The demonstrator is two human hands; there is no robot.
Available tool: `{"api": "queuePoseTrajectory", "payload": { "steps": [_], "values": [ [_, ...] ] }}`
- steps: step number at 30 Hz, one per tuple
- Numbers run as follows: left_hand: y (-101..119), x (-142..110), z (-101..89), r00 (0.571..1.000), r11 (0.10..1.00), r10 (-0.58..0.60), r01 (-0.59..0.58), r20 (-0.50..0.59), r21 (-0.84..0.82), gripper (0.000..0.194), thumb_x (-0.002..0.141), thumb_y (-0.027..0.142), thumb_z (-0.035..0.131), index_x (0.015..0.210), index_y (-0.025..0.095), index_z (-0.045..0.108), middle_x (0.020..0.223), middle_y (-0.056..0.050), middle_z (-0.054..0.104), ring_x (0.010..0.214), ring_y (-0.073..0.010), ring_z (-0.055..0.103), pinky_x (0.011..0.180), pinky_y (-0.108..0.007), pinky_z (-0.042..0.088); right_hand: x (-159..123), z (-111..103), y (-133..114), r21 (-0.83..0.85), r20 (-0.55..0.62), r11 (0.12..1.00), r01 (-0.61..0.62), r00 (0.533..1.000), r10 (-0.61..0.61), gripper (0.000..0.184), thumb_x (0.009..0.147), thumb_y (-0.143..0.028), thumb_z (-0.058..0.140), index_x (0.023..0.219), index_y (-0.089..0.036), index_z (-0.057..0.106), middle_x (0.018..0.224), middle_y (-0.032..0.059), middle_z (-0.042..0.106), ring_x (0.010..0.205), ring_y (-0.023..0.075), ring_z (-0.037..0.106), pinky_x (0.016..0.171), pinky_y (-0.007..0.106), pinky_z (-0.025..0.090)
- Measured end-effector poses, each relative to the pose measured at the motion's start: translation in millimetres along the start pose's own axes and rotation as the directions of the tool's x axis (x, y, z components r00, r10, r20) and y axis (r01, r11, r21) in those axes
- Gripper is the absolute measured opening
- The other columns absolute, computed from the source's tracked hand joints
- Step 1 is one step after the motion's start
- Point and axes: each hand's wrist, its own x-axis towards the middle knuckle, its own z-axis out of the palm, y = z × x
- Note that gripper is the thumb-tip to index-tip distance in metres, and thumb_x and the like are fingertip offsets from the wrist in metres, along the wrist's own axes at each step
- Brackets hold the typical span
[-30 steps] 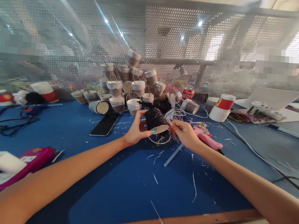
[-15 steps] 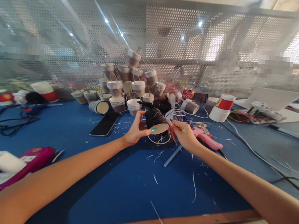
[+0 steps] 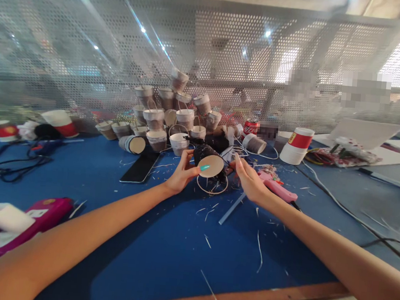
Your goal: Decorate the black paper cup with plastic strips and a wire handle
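Observation:
My left hand [image 3: 181, 175] is closed around a paper cup wrapped in black [image 3: 203, 153], thumb on its pale round base. The cup lies tilted, its base turned towards me. My right hand [image 3: 251, 179] is just right of the cup, thumb and fingers close together. A thin dark line shows between cup and fingertips, too small to name. Below the cup, a pale ring [image 3: 211, 193] rests over scraps on the blue table. Close to my right hand lie a pink glue gun [image 3: 280, 190] and a translucent glue stick [image 3: 231, 209].
Small bucket-like cups [image 3: 153, 118] are stacked at the back. A phone [image 3: 140, 167] lies left of my hands. Right stand red-and-white paper cups [image 3: 296, 147] and a soda can [image 3: 251, 126]. A magenta power strip [image 3: 53, 208] is at left. Behind rises a perforated metal screen [image 3: 226, 45].
The black-wrapped cup has turned so its base faces me more fully. My right hand has shifted slightly right, away from the cup's rim, its fingers straighter.

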Motion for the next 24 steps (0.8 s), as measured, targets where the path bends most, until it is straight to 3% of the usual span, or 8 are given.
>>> {"api": "queuePoseTrajectory", "payload": {
  "steps": [4,6,9,12,17,21,24],
  "values": [
    [-1.3,-0.1,-2.0,1.000,0.999,-0.026,0.026,-0.005,0.021,0.052,0.064,0.035,0.072,0.107,0.030,0.043,0.115,-0.002,0.050,0.086,-0.0158,0.058,0.065,-0.028,0.053,-3.3,-7.6,-7.1,-0.096,0.013,0.987,0.129,0.992,-0.129,0.043,0.088,-0.058,0.033,0.097,-0.025,0.059,0.100,0.0068,0.058,0.097,0.0230,0.050,0.092,0.042,0.037],
    [-2.3,0.1,-3.0,1.000,0.999,-0.017,0.016,0.017,0.050,0.048,0.069,0.035,0.068,0.109,0.032,0.042,0.117,-0.001,0.050,0.094,-0.0185,0.058,0.071,-0.034,0.054,-4.7,-7.9,-11.2,-0.100,0.066,0.983,0.153,0.987,-0.147,0.040,0.087,-0.053,0.041,0.110,-0.025,0.057,0.112,0.0072,0.057,0.105,0.0239,0.048,0.096,0.044,0.035],
    [-1.4,0.2,-1.7,0.997,0.998,-0.053,0.050,0.064,0.037,0.050,0.071,0.034,0.067,0.112,0.035,0.040,0.121,-0.001,0.049,0.101,-0.0211,0.057,0.076,-0.038,0.055,-5.3,-4.2,-13.8,-0.081,0.131,0.982,0.169,0.979,-0.157,0.048,0.082,-0.044,0.055,0.125,-0.023,0.051,0.124,0.0095,0.055,0.110,0.0244,0.049,0.095,0.043,0.040],
    [1.8,-0.1,3.2,0.987,0.995,-0.095,0.096,0.126,-0.004,0.060,0.068,0.028,0.072,0.117,0.038,0.038,0.130,-0.001,0.043,0.105,-0.0226,0.056,0.080,-0.039,0.054,-4.3,-0.3,-10.8,-0.142,0.111,0.969,0.200,0.976,-0.185,0.047,0.083,-0.034,0.054,0.128,-0.021,0.052,0.118,0.0110,0.060,0.109,0.0246,0.053,0.093,0.043,0.042],
    [6.7,-0.6,10.9,0.978,0.995,-0.069,0.054,0.198,0.079,0.087,0.060,0.018,0.077,0.131,0.039,0.031,0.143,-0.005,0.033,0.117,-0.0275,0.050,0.098,-0.047,0.043,-2.6,-1.2,-3.4,-0.259,0.088,0.913,0.316,0.949,-0.304,0.048,0.086,-0.015,0.040,0.132,-0.025,0.050,0.110,0.0077,0.065,0.102,0.0209,0.059,0.089,0.040,0.047],
    [6.4,-0.9,12.0,0.978,0.994,-0.015,-0.008,0.208,0.105,0.102,0.064,0.017,0.074,0.141,0.044,0.013,0.152,-0.005,0.017,0.130,-0.0298,0.038,0.104,-0.048,0.037,-3.3,-2.7,-2.6,-0.315,0.079,0.856,0.409,0.910,-0.406,0.050,0.087,-0.017,0.041,0.137,-0.024,0.045,0.117,0.0103,0.061,0.106,0.0207,0.057,0.092,0.040,0.047],
    [3.3,-1.2,11.1,0.977,0.995,-0.001,-0.020,0.213,0.096,0.112,0.066,0.017,0.073,0.141,0.046,-0.006,0.151,-0.006,0.023,0.128,-0.0288,0.041,0.103,-0.048,0.038,-5.0,-1.9,-4.5,-0.336,0.079,0.830,0.445,0.892,-0.446,0.051,0.089,-0.019,0.043,0.139,-0.026,0.041,0.117,0.0095,0.060,0.107,0.0205,0.056,0.093,0.040,0.047]
  ]
}}
